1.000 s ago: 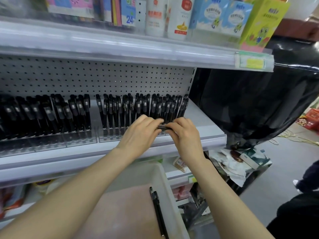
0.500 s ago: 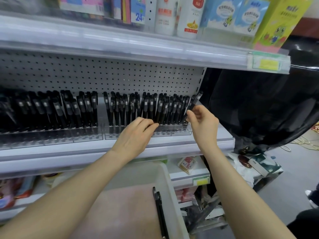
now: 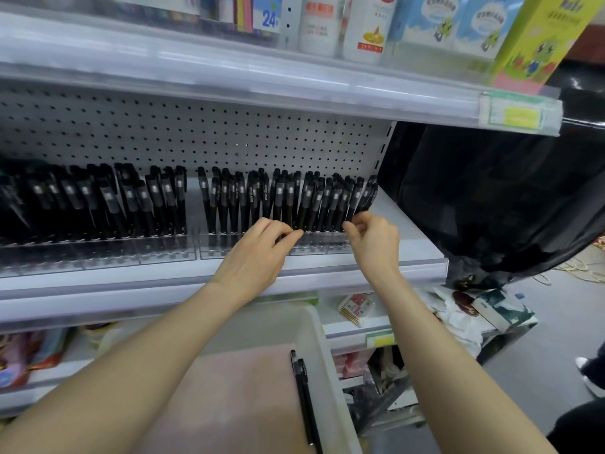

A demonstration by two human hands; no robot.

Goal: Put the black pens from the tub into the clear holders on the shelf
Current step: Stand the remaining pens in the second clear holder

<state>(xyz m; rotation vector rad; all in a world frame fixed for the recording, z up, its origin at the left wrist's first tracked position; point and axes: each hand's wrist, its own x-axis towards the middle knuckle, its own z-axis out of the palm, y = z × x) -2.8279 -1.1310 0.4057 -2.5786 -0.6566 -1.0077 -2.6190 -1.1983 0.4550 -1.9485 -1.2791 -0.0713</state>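
Rows of black pens stand upright in the clear holders on the middle shelf. My right hand is at the right end of the row, its curled fingertips pinching the lower part of the rightmost leaning pen. In front of the holder, my left hand has its fingers curled round something dark, seemingly a black pen, mostly hidden. The pale tub sits below my arms. Two black pens lie along its right side.
A second clear holder full of black pens stands to the left. The upper shelf overhangs closely, carrying boxes and bottles. A black plastic sheet hangs at the right. Packets lie on the lower shelf.
My right hand took a pen from between both hands to the row's right end, then lowered it into the holder. My left hand stayed near the holder's front.
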